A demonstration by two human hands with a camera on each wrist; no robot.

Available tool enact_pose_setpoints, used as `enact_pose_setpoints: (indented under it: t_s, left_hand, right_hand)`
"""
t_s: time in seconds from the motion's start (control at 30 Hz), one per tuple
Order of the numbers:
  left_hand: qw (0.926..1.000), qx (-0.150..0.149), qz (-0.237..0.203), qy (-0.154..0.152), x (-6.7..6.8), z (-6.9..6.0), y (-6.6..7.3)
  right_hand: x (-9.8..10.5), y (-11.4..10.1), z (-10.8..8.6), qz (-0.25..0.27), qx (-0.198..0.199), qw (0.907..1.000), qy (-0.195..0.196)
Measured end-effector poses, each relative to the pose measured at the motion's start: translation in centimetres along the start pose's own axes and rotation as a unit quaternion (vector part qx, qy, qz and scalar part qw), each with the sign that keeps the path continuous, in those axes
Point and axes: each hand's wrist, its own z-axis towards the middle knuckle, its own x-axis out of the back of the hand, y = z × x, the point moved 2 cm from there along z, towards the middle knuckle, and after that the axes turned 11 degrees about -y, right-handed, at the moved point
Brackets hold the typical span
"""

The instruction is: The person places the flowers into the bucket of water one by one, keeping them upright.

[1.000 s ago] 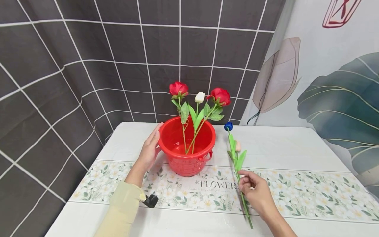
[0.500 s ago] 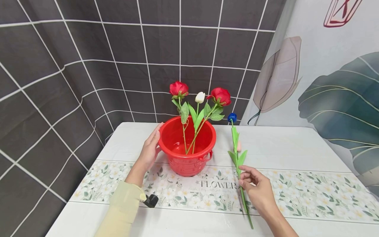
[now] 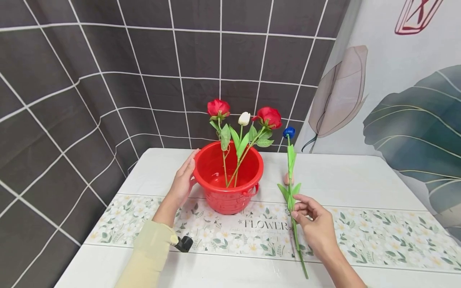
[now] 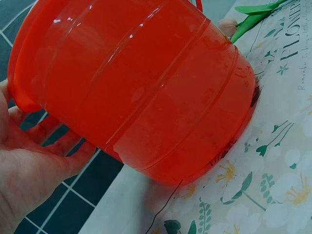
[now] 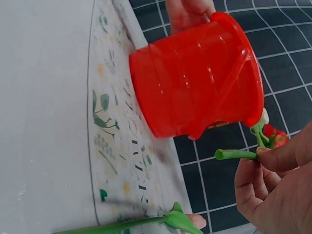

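Left hand (image 3: 182, 183) touches the red bucket (image 3: 227, 201) with extended fingers (image 3: 187, 165), right hand (image 3: 317, 224) pinching the blue flower (image 3: 289, 132) by its stem (image 3: 296, 236)

1. On the left side of the bucket (image 3: 227, 202), our left hand (image 3: 181, 182) rests against the wall and blocks the way.
2. We have an opening through the left part of its mouth; two red flowers (image 3: 218, 107) and a white flower (image 3: 244, 119) fill the middle, with leaves over the right rear rim.
3. The handle (image 3: 252, 191) juts out on the right.
4. Between the bucket and the blue flower (image 3: 289, 132) in our right hand (image 3: 315, 222), the desk (image 3: 270, 172) offers a passage.
5. Near that stem lies a pink flower (image 3: 287, 179).
6. A dark curtain (image 3: 198, 56) bounds us behind.
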Motion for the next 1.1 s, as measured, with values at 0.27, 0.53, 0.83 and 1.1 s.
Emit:
enact_pose_setpoints:
  t_s: [0.27,0.53,0.83,1.1]
  left_hand:
    - [1.0000,0.000,-0.003,-0.004,0.1,0.1,-0.2]
    - [1.0000,0.002,-0.003,-0.004,0.2,0.1,-0.2]
    - [1.0000,-0.003,-0.007,-0.001,0.1,0.1,0.0]
    - [1.0000,-0.001,-0.006,-0.001,0.0,0.1,0.0]
  right_hand:
    - [0.0,-0.9,0.3,0.004,0.023,0.9996,0.017]
    - [-0.2,-1.7,1.0,0.037,0.049,0.9973,0.041]
    - [-0.6,-2.4,1.4,0.042,0.052,0.9968,0.044]
    - [-0.9,-3.1,2.1,0.061,0.062,0.9941,0.064]
